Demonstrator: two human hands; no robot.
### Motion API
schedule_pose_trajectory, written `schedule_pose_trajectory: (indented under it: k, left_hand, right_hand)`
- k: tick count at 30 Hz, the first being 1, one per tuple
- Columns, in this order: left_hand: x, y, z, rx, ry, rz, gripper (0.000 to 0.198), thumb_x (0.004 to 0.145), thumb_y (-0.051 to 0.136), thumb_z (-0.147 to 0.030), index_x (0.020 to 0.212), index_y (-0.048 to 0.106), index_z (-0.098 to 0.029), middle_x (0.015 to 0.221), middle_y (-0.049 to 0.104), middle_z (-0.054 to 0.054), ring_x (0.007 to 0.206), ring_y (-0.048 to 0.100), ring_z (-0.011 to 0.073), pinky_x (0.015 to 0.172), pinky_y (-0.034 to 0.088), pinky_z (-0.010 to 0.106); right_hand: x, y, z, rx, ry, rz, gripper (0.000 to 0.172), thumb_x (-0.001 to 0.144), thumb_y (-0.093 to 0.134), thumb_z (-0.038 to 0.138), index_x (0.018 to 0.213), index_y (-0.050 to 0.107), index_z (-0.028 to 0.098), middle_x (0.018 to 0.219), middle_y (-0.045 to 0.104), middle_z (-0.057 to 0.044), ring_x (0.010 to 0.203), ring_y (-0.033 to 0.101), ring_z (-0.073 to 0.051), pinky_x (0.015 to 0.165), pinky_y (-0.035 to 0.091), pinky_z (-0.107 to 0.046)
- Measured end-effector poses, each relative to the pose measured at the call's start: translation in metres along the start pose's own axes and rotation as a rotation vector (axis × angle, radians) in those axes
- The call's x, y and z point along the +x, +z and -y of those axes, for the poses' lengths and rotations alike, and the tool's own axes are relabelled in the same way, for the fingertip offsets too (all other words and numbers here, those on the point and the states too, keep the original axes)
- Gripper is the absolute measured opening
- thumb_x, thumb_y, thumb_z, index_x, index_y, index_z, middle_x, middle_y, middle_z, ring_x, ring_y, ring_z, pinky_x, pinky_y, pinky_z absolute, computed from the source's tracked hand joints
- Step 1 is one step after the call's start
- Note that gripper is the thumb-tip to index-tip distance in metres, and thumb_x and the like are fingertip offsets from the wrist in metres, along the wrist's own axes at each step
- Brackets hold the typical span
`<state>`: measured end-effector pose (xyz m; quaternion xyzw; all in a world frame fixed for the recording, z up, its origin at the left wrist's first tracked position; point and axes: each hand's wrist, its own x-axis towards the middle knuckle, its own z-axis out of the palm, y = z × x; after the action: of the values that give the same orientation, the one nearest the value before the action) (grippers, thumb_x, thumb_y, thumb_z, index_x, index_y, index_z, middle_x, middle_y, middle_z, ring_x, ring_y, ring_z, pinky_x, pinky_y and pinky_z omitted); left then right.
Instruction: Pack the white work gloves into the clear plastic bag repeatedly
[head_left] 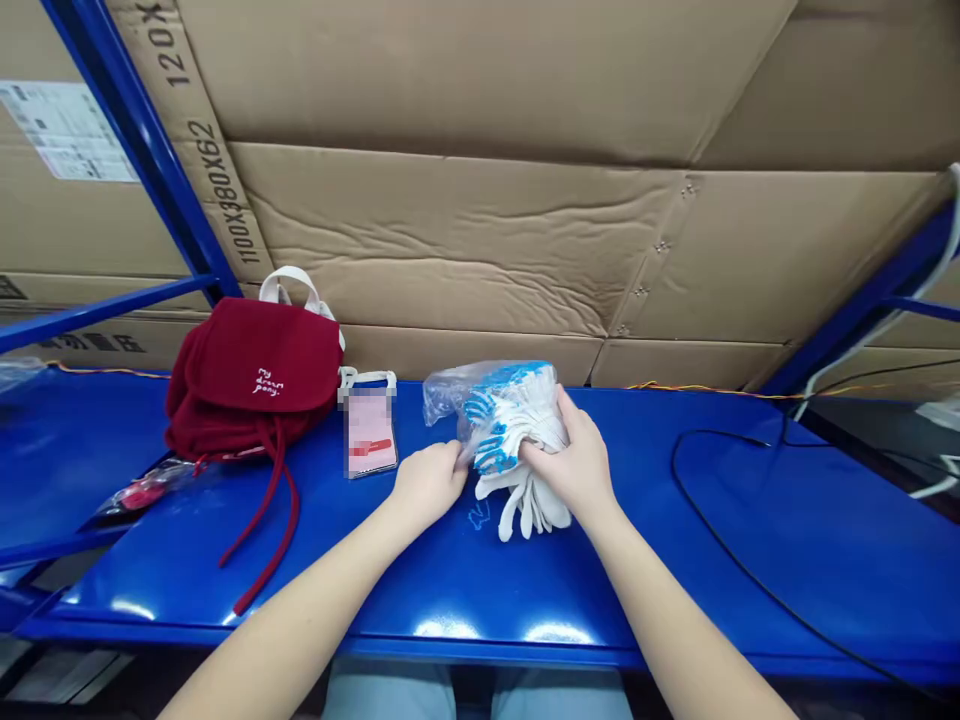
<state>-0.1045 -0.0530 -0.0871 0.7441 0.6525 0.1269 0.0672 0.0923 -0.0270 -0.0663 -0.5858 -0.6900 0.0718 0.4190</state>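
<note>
A bundle of white work gloves with blue-coated fingers sits partly inside a clear plastic bag. Its long axis runs roughly front to back above a blue steel surface, with the loose white ends toward the person. Whether those ends touch the surface is hard to tell. The right hand is closed around the bundle, gripping it from the right side and lying nearer to it. The left hand sits just to the left, half curled, its fingertips touching the plastic at the bundle's edge. Farther left lie a blurred pink card and a dark red drawstring bag with white handles. A black cable curves across the right.
</note>
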Motion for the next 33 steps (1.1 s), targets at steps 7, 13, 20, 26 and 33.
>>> schedule_pose_trajectory:
  k: [7, 13, 20, 26, 33]
  left_hand:
    - [0.011, 0.000, 0.008, 0.077, -0.004, -0.049, 0.027, 0.087, 0.039, -0.027, 0.084, 0.063, -0.018, 0.088, 0.061, 0.010, 0.085, 0.062, 0.0248, 0.068, 0.045, 0.033]
    - [-0.017, -0.007, -0.010, -0.039, 0.528, -0.203, 0.014, 0.079, 0.051, -0.028, 0.077, 0.063, -0.021, 0.079, 0.061, 0.007, 0.078, 0.057, 0.0203, 0.070, 0.045, 0.031]
    - [-0.004, -0.014, -0.002, -0.690, 0.105, -0.473, 0.030, 0.077, 0.059, -0.037, 0.101, 0.052, -0.020, 0.106, 0.056, 0.008, 0.093, 0.057, 0.0195, 0.075, 0.049, 0.032]
    - [0.007, -0.002, 0.002, -0.908, 0.040, -0.225, 0.024, 0.084, 0.051, -0.042, 0.083, 0.055, -0.018, 0.072, 0.059, -0.001, 0.069, 0.058, 0.0134, 0.067, 0.047, 0.026]
    - [-0.003, -0.014, 0.006, -0.991, -0.051, -0.547, 0.024, 0.089, 0.041, -0.046, 0.087, 0.044, -0.022, 0.063, 0.048, -0.005, 0.053, 0.050, 0.0100, 0.057, 0.045, 0.022]
  right_hand:
    - [-0.003, 0.004, 0.003, 0.366, 0.080, -0.022, 0.060, 0.068, 0.063, 0.042, 0.120, 0.043, 0.020, 0.114, 0.059, -0.011, 0.101, 0.059, -0.026, 0.087, 0.046, -0.039]
    - [-0.003, 0.004, 0.004, -0.019, 0.077, -0.119, 0.065, 0.058, 0.067, 0.051, 0.109, 0.042, 0.020, 0.108, 0.057, -0.013, 0.101, 0.056, -0.032, 0.086, 0.042, -0.045]
    - [-0.001, 0.004, 0.003, -0.144, 0.034, -0.040, 0.065, 0.059, 0.063, 0.051, 0.111, 0.042, 0.018, 0.108, 0.056, -0.014, 0.102, 0.054, -0.033, 0.087, 0.039, -0.046]
    - [0.000, 0.005, 0.000, -0.127, -0.046, -0.001, 0.064, 0.060, 0.063, 0.048, 0.112, 0.043, 0.018, 0.112, 0.058, -0.014, 0.104, 0.055, -0.032, 0.089, 0.037, -0.046]
    - [0.002, 0.004, 0.007, -0.278, -0.096, 0.078, 0.064, 0.065, 0.060, 0.049, 0.118, 0.044, 0.018, 0.110, 0.061, -0.013, 0.101, 0.056, -0.034, 0.083, 0.038, -0.044]
